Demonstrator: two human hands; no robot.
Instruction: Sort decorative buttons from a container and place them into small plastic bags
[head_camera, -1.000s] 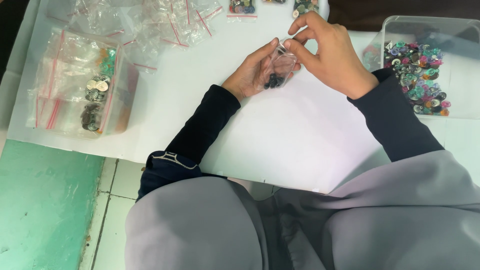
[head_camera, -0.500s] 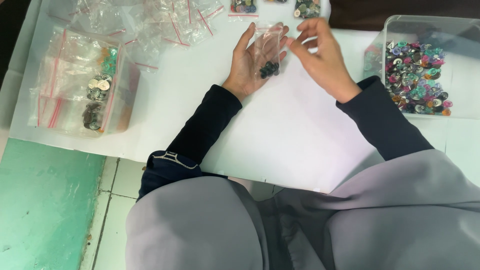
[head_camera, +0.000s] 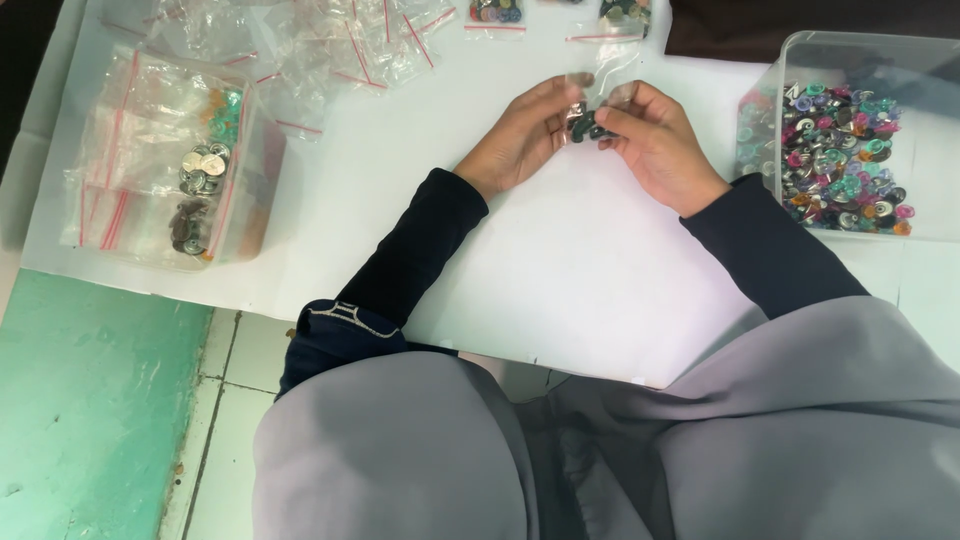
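bag: small clear bag (head_camera: 590, 108), upper middle of frame, upright, between both hands
left hand (head_camera: 520, 135): fingers pinching bag's left edge
right hand (head_camera: 660, 145): fingers pinching its right edge

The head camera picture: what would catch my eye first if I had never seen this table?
Probably the clear plastic tub at the right edge, heaped with bright buttons in pink, teal and purple. Next, at top centre, the left hand and right hand pinch a small clear bag of dark buttons between them. On the left stands a box of zip bags.
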